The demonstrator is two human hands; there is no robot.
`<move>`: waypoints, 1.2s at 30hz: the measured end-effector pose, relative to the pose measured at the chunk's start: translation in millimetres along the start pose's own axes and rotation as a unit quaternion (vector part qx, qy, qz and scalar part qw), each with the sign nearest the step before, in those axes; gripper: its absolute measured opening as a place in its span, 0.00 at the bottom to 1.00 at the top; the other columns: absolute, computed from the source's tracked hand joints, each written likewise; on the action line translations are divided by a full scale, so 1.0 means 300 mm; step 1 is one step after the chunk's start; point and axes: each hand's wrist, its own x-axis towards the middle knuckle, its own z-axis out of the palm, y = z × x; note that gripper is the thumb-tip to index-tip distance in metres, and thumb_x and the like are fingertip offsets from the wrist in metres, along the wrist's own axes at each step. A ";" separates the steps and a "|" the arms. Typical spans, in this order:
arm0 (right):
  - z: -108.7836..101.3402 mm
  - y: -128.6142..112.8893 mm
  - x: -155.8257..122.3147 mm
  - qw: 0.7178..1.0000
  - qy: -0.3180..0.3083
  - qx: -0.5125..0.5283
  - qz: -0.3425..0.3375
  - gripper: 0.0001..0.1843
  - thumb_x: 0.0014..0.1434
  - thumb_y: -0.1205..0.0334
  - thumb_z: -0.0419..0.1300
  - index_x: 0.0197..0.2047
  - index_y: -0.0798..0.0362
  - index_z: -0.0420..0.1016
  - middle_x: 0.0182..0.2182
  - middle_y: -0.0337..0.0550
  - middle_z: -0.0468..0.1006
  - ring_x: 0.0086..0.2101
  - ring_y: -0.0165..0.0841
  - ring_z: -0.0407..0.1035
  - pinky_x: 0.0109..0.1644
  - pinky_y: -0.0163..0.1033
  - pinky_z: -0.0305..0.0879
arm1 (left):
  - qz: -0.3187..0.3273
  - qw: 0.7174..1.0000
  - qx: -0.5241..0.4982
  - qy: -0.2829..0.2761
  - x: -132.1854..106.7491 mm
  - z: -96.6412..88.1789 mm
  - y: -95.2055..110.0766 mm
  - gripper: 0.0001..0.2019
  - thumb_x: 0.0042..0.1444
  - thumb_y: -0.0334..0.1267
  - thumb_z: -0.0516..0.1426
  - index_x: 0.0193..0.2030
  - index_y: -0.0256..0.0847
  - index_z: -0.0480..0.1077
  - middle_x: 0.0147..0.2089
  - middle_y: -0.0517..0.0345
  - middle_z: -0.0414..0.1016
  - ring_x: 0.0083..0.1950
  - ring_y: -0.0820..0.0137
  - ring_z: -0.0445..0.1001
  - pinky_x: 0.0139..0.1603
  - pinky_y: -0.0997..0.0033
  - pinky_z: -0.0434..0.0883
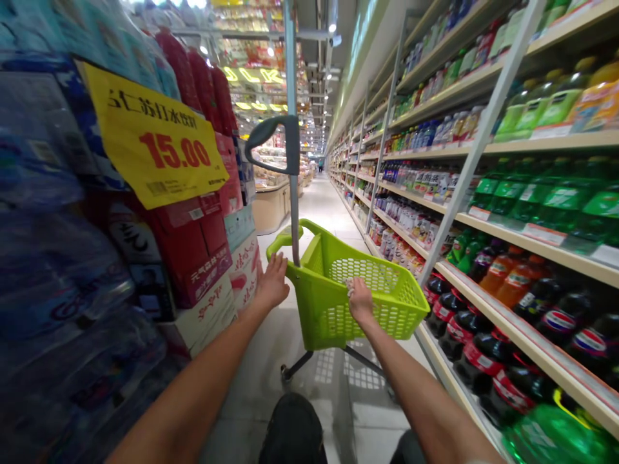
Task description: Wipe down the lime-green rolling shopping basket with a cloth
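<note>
While both hands rest on the green basket, it stands in the aisle with nothing visible inside.
Left hand lies on the rim's corner, grip loose, fingers barely curled. Right hand has its grip closed on the near rim, something pale bunched under it. Drink shelves run alongside.

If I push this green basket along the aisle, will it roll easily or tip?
The basket will probably roll easily: a wheel shows under it and the floor is smooth. It looks empty and is mesh plastic, so likely light. Pushed at the tall handle it might tip; the left hand and right hand are on its rim.
</note>
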 end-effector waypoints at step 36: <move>-0.264 -0.453 0.297 0.888 0.098 -0.062 -0.444 0.24 0.58 0.73 0.45 0.57 0.53 0.58 0.59 0.44 0.57 0.60 0.35 0.42 0.62 0.50 0.42 | 0.082 0.996 -0.019 0.028 -0.057 -0.005 0.088 0.32 0.45 0.37 0.51 0.60 0.38 0.53 0.63 0.54 0.52 0.65 0.57 0.45 0.60 0.46 0.44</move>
